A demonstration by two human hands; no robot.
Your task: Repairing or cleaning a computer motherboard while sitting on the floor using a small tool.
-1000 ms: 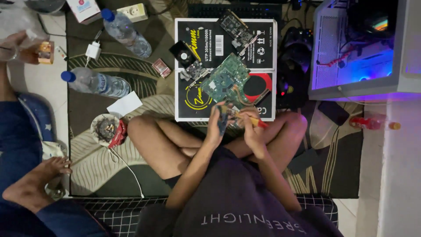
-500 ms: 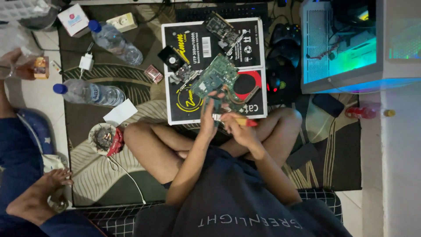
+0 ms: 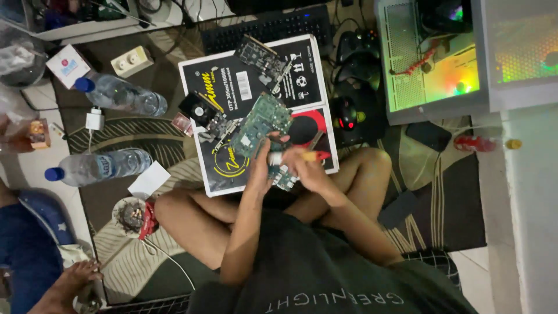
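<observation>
Green circuit board (image 3: 263, 123) under left hand (image 3: 263, 168); right hand (image 3: 303, 167) grips red tool (image 3: 317, 156).

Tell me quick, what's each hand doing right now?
Left hand: shut on the small circuit board.
Right hand: fingers shut on the red-handled tool.

Two water bottles (image 3: 119, 96), a keyboard (image 3: 264, 26), perhaps an ashtray (image 3: 129, 215).

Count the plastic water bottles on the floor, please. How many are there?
2. One water bottle lies near the white adapter; the other bottle lies lower, beside the white paper. More may be hidden out of frame.
</observation>
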